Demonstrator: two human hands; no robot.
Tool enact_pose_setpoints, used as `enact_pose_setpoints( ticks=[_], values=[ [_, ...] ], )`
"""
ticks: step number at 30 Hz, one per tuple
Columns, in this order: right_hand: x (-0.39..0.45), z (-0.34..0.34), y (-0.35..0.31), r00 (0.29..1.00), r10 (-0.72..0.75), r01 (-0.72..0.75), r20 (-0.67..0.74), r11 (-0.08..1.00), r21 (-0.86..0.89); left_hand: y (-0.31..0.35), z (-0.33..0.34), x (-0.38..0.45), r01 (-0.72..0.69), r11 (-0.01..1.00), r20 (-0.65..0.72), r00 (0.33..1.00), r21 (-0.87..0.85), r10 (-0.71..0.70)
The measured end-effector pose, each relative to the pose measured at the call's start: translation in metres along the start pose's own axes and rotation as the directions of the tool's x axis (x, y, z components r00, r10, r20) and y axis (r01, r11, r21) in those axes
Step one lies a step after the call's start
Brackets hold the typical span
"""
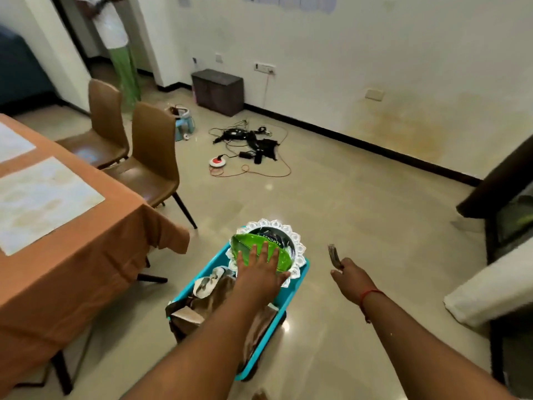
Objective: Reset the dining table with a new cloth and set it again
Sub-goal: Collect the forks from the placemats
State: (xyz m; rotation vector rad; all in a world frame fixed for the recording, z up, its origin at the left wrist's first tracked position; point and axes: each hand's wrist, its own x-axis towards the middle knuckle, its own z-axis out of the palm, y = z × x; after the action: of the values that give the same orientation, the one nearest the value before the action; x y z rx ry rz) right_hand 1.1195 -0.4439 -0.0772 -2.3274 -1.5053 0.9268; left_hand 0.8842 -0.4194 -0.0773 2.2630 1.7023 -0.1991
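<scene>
Green plastic, leaf-shaped, is the plate [261, 249] under the left hand [259, 272], whose fingers lie flat on it atop the stack in the turquoise tub [300, 280] on the floor. The right hand [350, 277] clutches a bunch of forks [334, 255]. Beside them, the orange cloth [86, 255] already covers the table, mats [43, 203] laid. Lifted one-handed, the slick plate could slide off; the forks might slip loose.

Bare floor [360, 226] lies open to the right of the blue tray [291, 298], right up to the wall. To its left the table [86, 269] with its hanging orange cloth [161, 238] stands near, two chairs [150, 163] beside it. Farther back, a tangle of cables [251, 145] lies across the floor.
</scene>
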Motion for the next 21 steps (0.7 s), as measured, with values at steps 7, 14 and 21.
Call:
enact_pose_setpoints(
  ticks=[7, 14, 21],
  values=[
    [0.127, 0.018, -0.07, 0.97, -0.065, 0.069, 0.233, 0.998, -0.01, -0.063, -0.018, 0.064, 0.234, 0.97, -0.026, 0.971, -0.068, -0.236],
    [0.242, 0.071, -0.122, 0.896, -0.157, 0.18, 0.415, 0.983, -0.017, -0.116, -0.014, 0.099, 0.556, 0.826, 0.03, 0.831, -0.093, -0.556],
    [0.309, 0.102, -0.14, 0.822, -0.085, 0.254, 0.563, 0.94, -0.228, -0.101, -0.002, 0.113, 0.759, 0.636, 0.12, 0.65, -0.14, -0.75]
  ],
)
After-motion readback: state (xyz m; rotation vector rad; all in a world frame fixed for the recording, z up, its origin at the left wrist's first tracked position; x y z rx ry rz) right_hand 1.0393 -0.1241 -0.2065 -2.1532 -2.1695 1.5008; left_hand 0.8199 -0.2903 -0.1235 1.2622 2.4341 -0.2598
